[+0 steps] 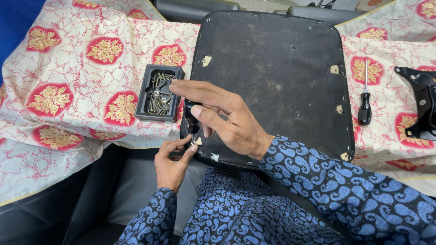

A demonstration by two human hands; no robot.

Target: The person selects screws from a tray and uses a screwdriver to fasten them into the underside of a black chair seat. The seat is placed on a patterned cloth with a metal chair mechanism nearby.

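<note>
So far my right hand [218, 115] grips a dark tool [190, 119] upright at the near-left corner of the seat base [277, 77], while my left hand [172, 159] pinches what looks like a screw just beneath it. Nothing is bolted on yet: the bracket [420, 102] lies apart at right, and the tray [160, 93] is full of screws.
</note>
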